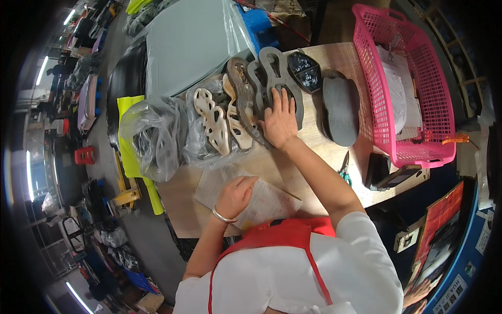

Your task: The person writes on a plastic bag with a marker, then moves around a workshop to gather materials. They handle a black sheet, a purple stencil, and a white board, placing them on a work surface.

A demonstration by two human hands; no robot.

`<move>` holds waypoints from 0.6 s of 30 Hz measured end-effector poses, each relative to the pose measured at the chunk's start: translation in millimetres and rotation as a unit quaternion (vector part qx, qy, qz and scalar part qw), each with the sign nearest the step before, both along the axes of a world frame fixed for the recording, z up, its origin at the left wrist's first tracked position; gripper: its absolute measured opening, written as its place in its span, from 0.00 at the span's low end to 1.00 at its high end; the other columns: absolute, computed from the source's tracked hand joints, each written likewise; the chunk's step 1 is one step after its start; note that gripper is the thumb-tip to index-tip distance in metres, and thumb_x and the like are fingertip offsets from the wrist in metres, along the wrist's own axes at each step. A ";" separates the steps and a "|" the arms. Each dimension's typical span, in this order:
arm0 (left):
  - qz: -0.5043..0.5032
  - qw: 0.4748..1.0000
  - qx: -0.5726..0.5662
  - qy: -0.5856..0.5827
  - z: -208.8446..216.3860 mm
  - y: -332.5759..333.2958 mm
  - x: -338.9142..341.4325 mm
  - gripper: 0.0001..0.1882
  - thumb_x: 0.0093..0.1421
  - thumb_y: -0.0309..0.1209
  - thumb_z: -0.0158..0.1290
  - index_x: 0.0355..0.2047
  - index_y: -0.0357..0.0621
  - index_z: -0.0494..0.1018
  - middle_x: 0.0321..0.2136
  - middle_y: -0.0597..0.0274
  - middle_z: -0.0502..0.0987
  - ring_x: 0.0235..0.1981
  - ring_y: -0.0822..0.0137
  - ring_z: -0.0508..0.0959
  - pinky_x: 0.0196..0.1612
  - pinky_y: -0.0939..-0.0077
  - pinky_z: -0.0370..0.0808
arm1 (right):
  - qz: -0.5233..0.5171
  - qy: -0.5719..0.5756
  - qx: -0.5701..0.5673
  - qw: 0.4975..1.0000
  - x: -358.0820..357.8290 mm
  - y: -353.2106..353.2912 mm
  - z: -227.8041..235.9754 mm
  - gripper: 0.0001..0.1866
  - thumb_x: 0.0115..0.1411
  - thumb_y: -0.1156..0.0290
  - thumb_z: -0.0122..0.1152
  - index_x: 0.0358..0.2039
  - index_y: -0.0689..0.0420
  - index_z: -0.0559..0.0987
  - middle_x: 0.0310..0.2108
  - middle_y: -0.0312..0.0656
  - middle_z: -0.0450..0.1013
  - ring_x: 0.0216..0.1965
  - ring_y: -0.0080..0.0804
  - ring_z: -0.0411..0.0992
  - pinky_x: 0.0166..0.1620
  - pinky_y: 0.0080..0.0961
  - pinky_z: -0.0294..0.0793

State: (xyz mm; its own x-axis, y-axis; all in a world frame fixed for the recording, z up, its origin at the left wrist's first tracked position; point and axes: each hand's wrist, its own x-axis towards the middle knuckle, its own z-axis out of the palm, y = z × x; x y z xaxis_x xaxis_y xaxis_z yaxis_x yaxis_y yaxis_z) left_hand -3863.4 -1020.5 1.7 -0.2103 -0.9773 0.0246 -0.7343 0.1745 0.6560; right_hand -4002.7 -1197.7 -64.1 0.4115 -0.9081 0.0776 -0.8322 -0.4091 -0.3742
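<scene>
My right hand (280, 119) lies flat, fingers spread, on a row of overlapping shoe sole pieces on the wooden table (324, 152). Under its fingers are grey cut-out soles (277, 68) and a brown one (241, 89). Cream cut-out soles (212, 118) lie further left, partly on clear plastic bags (157, 133). My left hand (235, 194), with a silver bangle at the wrist, rests curled on a sheet of paper (261, 201) near the table's front edge. It holds nothing that I can see.
A dark oval sole (341, 110) and a black patterned piece (306, 70) lie right of the row. A pink plastic basket (434, 112) with white sheets stands at the right. Scissors (345, 170) and a dark phone-like thing (376, 170) lie near the front right edge.
</scene>
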 end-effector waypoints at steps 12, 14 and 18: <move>-0.105 0.956 -0.149 -0.232 -49.8 -95.0 -32.1 0.22 0.44 0.34 0.60 0.38 0.32 0.73 0.45 0.49 0.70 0.50 0.54 0.68 0.61 0.55 0.59 | 0.000 -0.144 0.026 0.989 -11.2 -18.4 18.3 0.18 0.48 0.64 0.67 0.26 0.70 0.78 0.61 0.64 0.50 0.63 0.65 0.46 0.62 0.48 0.51; -0.082 0.956 -0.141 -0.245 -57.8 -98.0 -39.5 0.29 0.40 0.39 0.63 0.40 0.32 0.72 0.44 0.49 0.70 0.51 0.54 0.67 0.61 0.53 0.59 | -0.002 -0.145 0.035 0.989 -12.4 -19.2 19.9 0.18 0.48 0.64 0.67 0.26 0.70 0.77 0.61 0.64 0.49 0.62 0.65 0.46 0.61 0.46 0.53; -0.038 0.948 -0.135 -0.285 -59.8 -98.6 -39.1 0.33 0.39 0.41 0.64 0.44 0.34 0.70 0.43 0.50 0.69 0.52 0.54 0.66 0.62 0.51 0.56 | -0.001 -0.151 0.046 0.988 -13.4 -20.3 21.0 0.18 0.48 0.64 0.67 0.25 0.71 0.77 0.60 0.66 0.50 0.62 0.65 0.46 0.61 0.46 0.53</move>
State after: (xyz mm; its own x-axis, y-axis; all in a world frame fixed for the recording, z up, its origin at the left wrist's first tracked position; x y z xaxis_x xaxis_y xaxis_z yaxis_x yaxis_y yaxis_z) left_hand -3902.5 -1119.2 -58.2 -0.3334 -0.9333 0.1334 -0.9350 0.3455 0.0807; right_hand -4016.1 -1218.0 -43.1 0.3799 -0.9181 0.1127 -0.6785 -0.3594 -0.6406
